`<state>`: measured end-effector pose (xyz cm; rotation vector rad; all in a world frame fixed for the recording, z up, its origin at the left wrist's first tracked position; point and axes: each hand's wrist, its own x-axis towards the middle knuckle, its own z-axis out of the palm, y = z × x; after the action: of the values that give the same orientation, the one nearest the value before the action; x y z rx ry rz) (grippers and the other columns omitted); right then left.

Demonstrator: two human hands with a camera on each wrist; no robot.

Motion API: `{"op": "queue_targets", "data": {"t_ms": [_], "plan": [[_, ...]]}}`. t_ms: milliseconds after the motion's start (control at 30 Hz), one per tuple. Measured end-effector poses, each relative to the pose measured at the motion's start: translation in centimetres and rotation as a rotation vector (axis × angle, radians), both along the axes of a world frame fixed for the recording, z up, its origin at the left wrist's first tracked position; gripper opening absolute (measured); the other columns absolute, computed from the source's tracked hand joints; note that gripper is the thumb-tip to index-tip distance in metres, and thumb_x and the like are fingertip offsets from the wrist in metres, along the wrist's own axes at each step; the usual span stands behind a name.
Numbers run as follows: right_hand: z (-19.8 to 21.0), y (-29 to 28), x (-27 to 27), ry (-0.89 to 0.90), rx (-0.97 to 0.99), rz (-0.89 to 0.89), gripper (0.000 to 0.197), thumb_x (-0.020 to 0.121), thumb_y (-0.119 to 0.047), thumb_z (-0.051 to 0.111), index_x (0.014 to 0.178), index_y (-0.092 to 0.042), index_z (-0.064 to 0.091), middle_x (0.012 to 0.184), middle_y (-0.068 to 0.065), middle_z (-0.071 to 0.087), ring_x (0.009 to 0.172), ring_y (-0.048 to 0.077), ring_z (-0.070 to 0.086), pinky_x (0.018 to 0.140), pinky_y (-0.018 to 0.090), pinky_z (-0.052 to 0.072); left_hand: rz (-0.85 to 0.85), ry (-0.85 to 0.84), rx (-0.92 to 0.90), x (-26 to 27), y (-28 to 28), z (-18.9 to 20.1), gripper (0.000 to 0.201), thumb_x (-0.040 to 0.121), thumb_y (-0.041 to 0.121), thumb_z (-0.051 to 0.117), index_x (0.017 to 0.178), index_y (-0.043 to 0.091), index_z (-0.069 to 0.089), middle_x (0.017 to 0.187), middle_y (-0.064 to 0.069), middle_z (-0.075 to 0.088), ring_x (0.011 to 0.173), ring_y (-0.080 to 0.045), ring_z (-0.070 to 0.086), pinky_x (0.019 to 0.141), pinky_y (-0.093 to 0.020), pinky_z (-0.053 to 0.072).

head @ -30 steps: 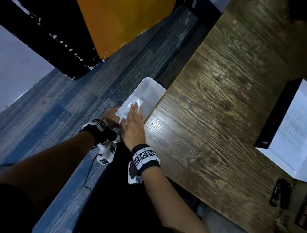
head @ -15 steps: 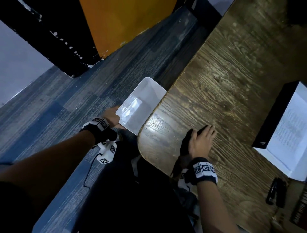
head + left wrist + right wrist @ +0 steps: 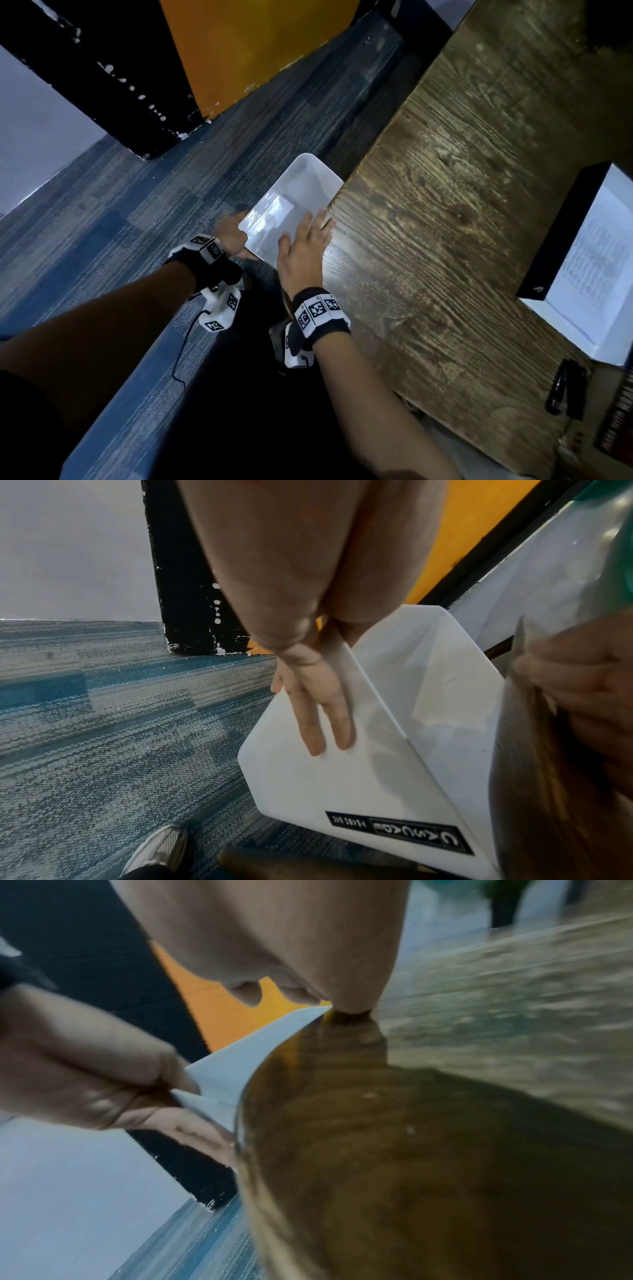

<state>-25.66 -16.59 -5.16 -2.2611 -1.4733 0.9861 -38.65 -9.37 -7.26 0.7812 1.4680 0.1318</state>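
Note:
A white rectangular plastic tray (image 3: 294,202) is held below the left edge of the wooden table (image 3: 445,205), its rim against the edge. My left hand (image 3: 231,233) grips the tray's near corner, the fingers (image 3: 325,718) lying flat under its bottom. In the right wrist view the left hand (image 3: 95,1077) pinches the tray's rim (image 3: 240,1064). My right hand (image 3: 305,246) lies flat on the table edge with straight fingers that reach over the tray's rim. It holds nothing that I can see. The tray's inside looks bare.
An open book on a black box (image 3: 589,253) and a black stapler (image 3: 565,390) sit at the table's right side. Blue carpet (image 3: 102,222), a black post (image 3: 102,78) and an orange panel (image 3: 257,44) lie to the left. My shoe (image 3: 157,845) is below the tray.
Half a second ago my right hand was out on the tabletop to the right; it has swept back left to the table edge at the tray. The left hand and tray stayed put.

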Motion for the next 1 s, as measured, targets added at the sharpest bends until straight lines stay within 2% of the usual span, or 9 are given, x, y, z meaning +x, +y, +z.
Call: {"op": "queue_targets", "data": {"t_ms": [67,200,333,400,500,600,767,867,1000], "plan": [[-0.1,0.1,-0.5,0.048,0.035,0.038,0.060,0.099,-0.024,0.032,0.149,0.003,0.013,0.160,0.018,0.005,0.146,0.033,-0.017,0.120,0.045,-0.005,0.009,-0.010,0.008,-0.2,0.0,0.0,0.040,0.081,-0.009,0.051,0.107,0.019,0.062,0.075,0.005,0.072,0.068,-0.024,0.075,0.065,-0.055,0.060],[0.5,0.4,-0.4,0.170,0.138,0.155,0.045,0.093,-0.006,0.043,0.137,0.001,0.045,0.149,0.017,0.040,0.144,0.030,0.024,0.120,0.032,0.012,-0.067,0.018,0.037,-0.3,0.1,-0.2,0.041,0.080,-0.006,0.053,0.110,0.018,0.065,0.086,0.001,0.069,0.097,-0.036,0.069,0.086,-0.059,0.054],[1.5,-0.2,2.8,0.237,0.198,0.015,0.029,0.083,0.010,0.052,0.103,-0.003,0.069,0.107,0.006,0.067,0.097,0.016,0.061,0.095,0.015,0.045,-0.086,0.031,0.030,-0.4,0.1,-0.5,0.056,0.079,-0.011,0.047,0.125,0.018,0.059,0.105,-0.009,0.069,0.099,-0.034,0.070,0.086,-0.057,0.055],[1.5,-0.7,3.7,0.222,0.235,0.014,0.024,0.080,0.011,0.058,0.094,-0.005,0.068,0.098,-0.003,0.057,0.092,0.008,0.054,0.088,0.003,0.038,-0.086,0.040,0.038,-0.3,0.1,-0.5,0.061,0.079,-0.013,0.045,0.132,0.017,0.055,0.115,-0.010,0.068,0.099,-0.034,0.070,0.085,-0.057,0.056],[1.4,-1.5,4.6,0.145,0.308,0.111,0.025,0.072,0.005,0.070,0.093,-0.008,0.069,0.099,0.001,0.051,0.099,0.014,0.046,0.092,0.006,0.033,-0.079,0.029,0.043,0.1,0.1,-0.4,0.059,0.079,-0.014,0.045,0.126,0.020,0.056,0.113,-0.009,0.068,0.099,-0.033,0.069,0.087,-0.056,0.055],[1.8,-2.7,8.3,0.002,0.365,-0.066,0.024,0.078,-0.011,0.069,0.102,-0.010,0.069,0.113,0.007,0.057,0.108,0.020,0.047,0.098,0.006,0.026,-0.071,0.019,0.019,0.1,0.1,-0.3,0.055,0.082,-0.012,0.046,0.127,0.018,0.056,0.105,-0.009,0.068,0.096,-0.033,0.070,0.086,-0.055,0.055],[1.3,-6.6,21.4,-0.356,-0.004,-0.591,0.059,0.096,-0.033,0.044,0.146,-0.004,0.030,0.157,0.015,0.021,0.145,0.030,0.016,0.117,0.040,0.015,-0.040,0.024,0.015,-0.3,0.5,-1.5,0.061,0.084,-0.014,0.040,0.136,0.015,0.051,0.125,-0.013,0.065,0.101,-0.038,0.069,0.083,-0.058,0.056],[0.8,-7.7,25.4,-0.398,-0.195,-0.681,0.068,0.099,-0.042,0.030,0.151,-0.003,0.010,0.161,0.013,0.007,0.148,0.029,0.004,0.118,0.045,0.010,-0.025,0.010,0.001,0.0,0.8,-1.0,0.055,0.088,-0.012,0.038,0.134,0.014,0.052,0.119,-0.012,0.066,0.094,-0.036,0.070,0.064,-0.051,0.061],[0.1,-5.8,22.0,-0.349,-0.257,-0.660,0.069,0.100,-0.040,0.027,0.149,0.003,0.004,0.159,0.020,-0.003,0.147,0.036,-0.004,0.119,0.045,0.003,-0.021,-0.005,0.015,0.2,1.1,-0.4,0.054,0.088,-0.014,0.037,0.134,0.012,0.050,0.116,-0.013,0.064,0.093,-0.034,0.066,0.050,-0.030,0.061]]}}
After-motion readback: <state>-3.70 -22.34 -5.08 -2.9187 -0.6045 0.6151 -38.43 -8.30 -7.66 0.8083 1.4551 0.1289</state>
